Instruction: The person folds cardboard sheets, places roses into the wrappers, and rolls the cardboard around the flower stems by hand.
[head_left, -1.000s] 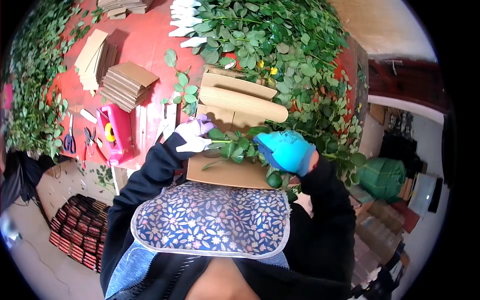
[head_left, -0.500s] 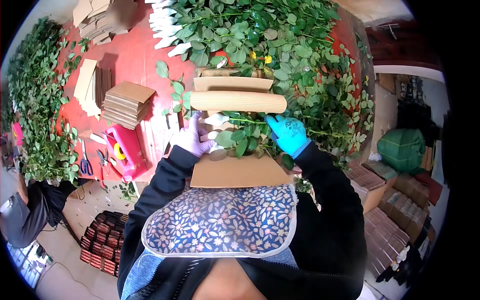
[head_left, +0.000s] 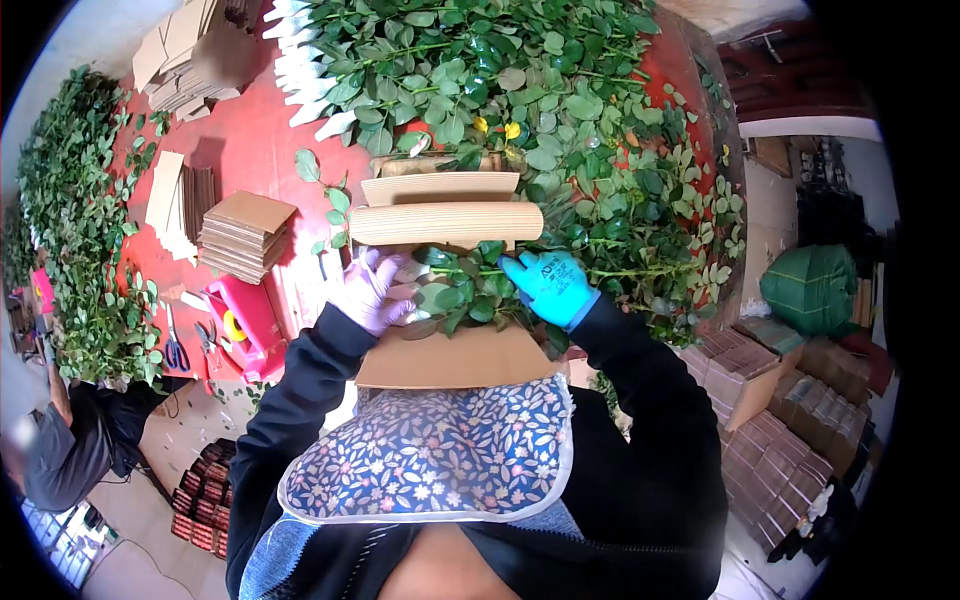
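Observation:
Leafy rose stems lie across a piece of tan cardboard in front of me. White-wrapped flower heads at their left end are partly covered by my left hand, in a thin purple glove. Its fingers are bent and apart, touching the wrapped ends. At the other end of the bunch, my right hand wears a cyan glove and pinches a rose stem between thumb and fingers. Just beyond both hands lies a rolled piece of corrugated cardboard, with another cardboard flap behind it.
Many wrapped roses cover the far side of the red table. At left are cardboard stacks, a pink tape dispenser, scissors and pruning shears. A person is at the far left.
My right hand has shifted left and down, and the leafy stems now lie more compactly between my hands. My left hand's fingers have spread a little. The whole view has shifted slightly.

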